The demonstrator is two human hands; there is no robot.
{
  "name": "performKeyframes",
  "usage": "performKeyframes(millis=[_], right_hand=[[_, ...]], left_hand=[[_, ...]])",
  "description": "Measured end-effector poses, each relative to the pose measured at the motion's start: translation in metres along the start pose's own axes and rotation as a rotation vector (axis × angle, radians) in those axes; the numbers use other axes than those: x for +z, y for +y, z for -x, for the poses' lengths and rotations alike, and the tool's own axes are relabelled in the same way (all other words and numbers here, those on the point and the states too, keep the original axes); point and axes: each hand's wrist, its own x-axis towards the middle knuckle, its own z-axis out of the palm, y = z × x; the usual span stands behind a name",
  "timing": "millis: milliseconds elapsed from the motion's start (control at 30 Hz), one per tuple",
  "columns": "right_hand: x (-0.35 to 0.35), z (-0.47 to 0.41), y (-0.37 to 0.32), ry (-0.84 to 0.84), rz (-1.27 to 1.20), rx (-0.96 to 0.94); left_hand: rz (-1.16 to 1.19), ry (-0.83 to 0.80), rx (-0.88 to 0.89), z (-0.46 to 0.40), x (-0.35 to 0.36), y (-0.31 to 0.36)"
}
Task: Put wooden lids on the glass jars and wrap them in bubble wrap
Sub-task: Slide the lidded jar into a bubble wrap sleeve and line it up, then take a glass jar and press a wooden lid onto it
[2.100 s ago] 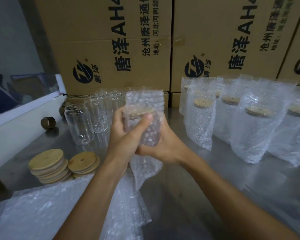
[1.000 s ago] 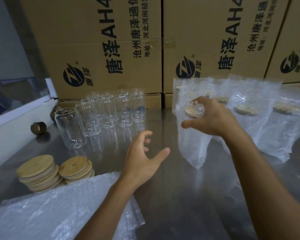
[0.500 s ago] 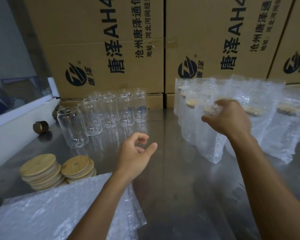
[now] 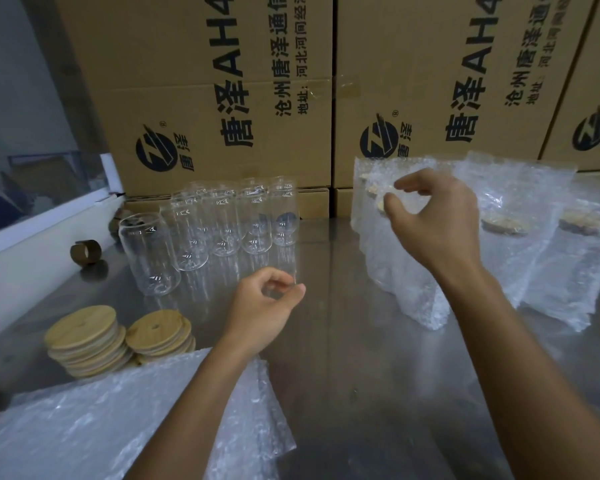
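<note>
Hands hang empty: right hand (image 4: pixel 433 216) loosely curled beside the bubble-wrapped lidded glass jar (image 4: pixel 402 258), left hand (image 4: pixel 264 306) slack-gripped near clear unlidded glass jars (image 4: pixel 187 237), likely choosing next.

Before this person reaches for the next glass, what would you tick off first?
1. Left hand free: ok, holds nothing.
2. Right hand clear of the wrapped jar: cannot tell, fingers hover at its top.
3. Bare glass jars within reach: ok.
4. Wooden lids stacked ready: ok.
5. Bubble wrap at hand: ok.
</note>
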Motion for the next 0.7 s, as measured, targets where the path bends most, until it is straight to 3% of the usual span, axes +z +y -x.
performKeyframes(millis=[233,400,567,700], right_hand=[[0.039,0.031,-0.029,-0.410,-0.188,-0.081],[0.074,0.062,-0.047,-0.642,-0.255,-0.130],[0.110,0.067,-0.071,-0.785,-0.207,-0.211],[0.149,0.052,-0.103,-0.812,-0.181,-0.301]], left_hand=[[-0.121,0.040,-0.085,-0.008,-0.019,-0.015],[-0.092,-0.064,-0.182,-0.004,-0.020,-0.027],[-0.101,-0.130,-0.042,-0.001,-0.023,-0.022],[-0.114,-0.080,-0.151,-0.003,-0.022,-0.027]])
